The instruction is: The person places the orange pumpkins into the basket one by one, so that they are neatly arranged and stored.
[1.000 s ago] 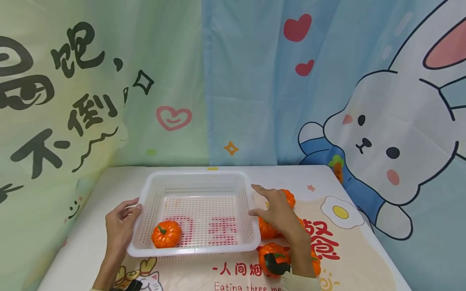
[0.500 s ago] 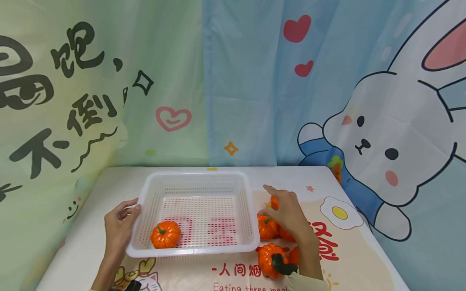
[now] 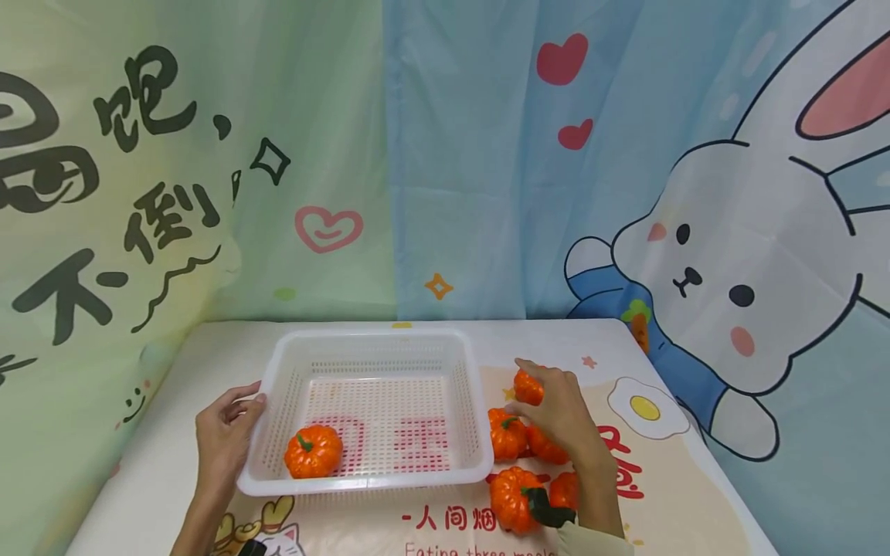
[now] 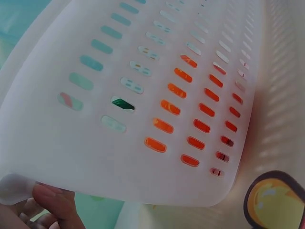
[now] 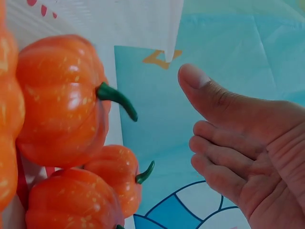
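Fingers point(image 5: 219, 155) on the right hand point(image 3: 556, 409) are spread pretty wide from the thumb, and in the wrist view they're clear of the orange pumpkins point(image 3: 507, 434) next to them. From the head cam, the rearmost of those peeks through the thumb-finger gap. Left hand point(image 3: 225, 425) is different: thumb and fingers pinch the left side of a white basket point(image 3: 368, 484). One lone pumpkin point(image 3: 313, 451) sits in there, near-left corner, green stem up. The other five are bunched right of it on a printed tablecloth point(image 3: 695, 494), with a bunny curtain point(image 3: 459, 154) behind.
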Demonstrator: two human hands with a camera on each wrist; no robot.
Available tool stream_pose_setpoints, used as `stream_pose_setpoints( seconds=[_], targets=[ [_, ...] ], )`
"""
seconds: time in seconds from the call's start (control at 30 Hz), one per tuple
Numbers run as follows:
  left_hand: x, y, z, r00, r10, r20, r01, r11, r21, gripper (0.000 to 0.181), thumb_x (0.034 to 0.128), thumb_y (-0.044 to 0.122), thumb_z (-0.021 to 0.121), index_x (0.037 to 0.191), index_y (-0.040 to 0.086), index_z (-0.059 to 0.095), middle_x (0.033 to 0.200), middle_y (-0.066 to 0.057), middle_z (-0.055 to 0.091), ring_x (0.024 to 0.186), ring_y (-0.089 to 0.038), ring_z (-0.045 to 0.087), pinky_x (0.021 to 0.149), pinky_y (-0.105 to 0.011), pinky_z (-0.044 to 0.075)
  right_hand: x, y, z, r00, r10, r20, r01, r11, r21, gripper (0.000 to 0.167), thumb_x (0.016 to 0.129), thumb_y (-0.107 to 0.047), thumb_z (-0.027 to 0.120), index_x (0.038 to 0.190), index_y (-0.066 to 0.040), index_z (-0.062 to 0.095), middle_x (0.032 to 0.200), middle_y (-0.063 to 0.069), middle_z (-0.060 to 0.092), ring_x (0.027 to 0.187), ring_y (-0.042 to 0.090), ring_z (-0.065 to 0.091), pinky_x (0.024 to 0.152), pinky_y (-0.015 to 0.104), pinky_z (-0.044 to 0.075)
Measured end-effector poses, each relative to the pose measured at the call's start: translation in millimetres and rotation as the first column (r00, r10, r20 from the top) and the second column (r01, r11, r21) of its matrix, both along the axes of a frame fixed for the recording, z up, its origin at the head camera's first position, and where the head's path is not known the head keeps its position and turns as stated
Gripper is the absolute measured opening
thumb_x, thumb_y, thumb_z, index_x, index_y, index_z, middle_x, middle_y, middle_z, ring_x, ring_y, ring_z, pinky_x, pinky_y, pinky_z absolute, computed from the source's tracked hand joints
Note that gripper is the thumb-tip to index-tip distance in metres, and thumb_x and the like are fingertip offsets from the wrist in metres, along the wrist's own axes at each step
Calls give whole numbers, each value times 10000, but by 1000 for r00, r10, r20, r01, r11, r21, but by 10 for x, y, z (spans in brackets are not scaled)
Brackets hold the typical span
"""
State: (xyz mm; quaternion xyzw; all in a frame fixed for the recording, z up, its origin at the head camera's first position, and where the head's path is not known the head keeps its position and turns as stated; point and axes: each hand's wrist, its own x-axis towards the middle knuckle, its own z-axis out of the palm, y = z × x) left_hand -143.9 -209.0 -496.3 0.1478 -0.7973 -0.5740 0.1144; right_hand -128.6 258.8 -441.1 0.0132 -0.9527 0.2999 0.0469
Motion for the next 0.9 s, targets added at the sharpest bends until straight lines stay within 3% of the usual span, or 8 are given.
stream_pose_setpoints(
  seconds=[0.1,0.27,0.37,0.73,0.9],
  targets=[
    [3,4,-2,1000,0,-4,0,1000,1,343,1090,213,686,1386,44,723,1006,9,792,790,19,665,713,-138,596,-5,33,-15,1000,-19,15,19,1000,16,784,887,-198,923,1577,-71,573,1558,231,626,1471,518,545,1156,680,480],
    [0,5,-13,999,-13,-31,13,1000,5,356,1099,260,673,1389,61,728,1149,-183,795,798,-28,691,724,-173,622,-38,110,-36,999,-48,17,47,998,37,797,882,-197,927,1577,-50,566,1563,248,614,1461,517,550,1155,679,480],
    [6,3,-13,999,-15,-39,16,1000,6,360,1102,275,667,1390,67,730,1206,-238,778,803,-47,697,732,-182,627,-58,157,-53,999,-53,14,52,998,39,803,877,-194,933,1574,-38,565,1563,249,613,1455,517,555,1154,675,484],
    [23,0,-6,999,-8,-34,7,1000,-5,350,1099,225,670,1385,30,722,1104,-175,796,779,-17,676,716,-154,610,-107,277,-111,995,-102,20,101,994,47,805,875,-190,937,1565,-10,563,1536,282,620,1441,539,549,1134,678,502],
    [26,1,-17,1000,-12,-28,12,1000,-3,354,1101,227,668,1391,32,719,1136,-208,792,778,-13,679,712,-155,610,-111,330,-160,993,-108,53,106,994,41,812,880,-181,931,1576,-12,548,1545,286,610,1441,537,533,1150,687,489]
  ],
)
